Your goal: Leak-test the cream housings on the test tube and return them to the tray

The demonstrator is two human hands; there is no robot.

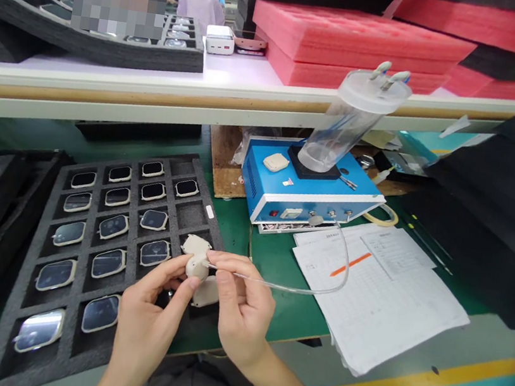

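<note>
My left hand [149, 312] pinches a small beige watch case [197, 268] between thumb and fingers, above the right column of a dark foam tray [82, 280]. My right hand [248, 310] is closed on the end of a thin clear tube [294, 289], its tip held against the case. From there the tube curves to the front of a blue box [262, 162]. Just behind the held case another beige case [196, 245] lies in the tray, and a further beige case [206, 293] shows below my fingers. Several watches with dark screens [108, 263] fill other tray pockets.
A clear cylinder [344, 119] stands on the blue box beside a beige case [276, 162]. Printed papers [381, 300] lie right. Above, a shelf edge [155, 105] spans the bench, bearing pink foam trays [346, 39]. Dark foam [497, 220] stands at right. People are beyond.
</note>
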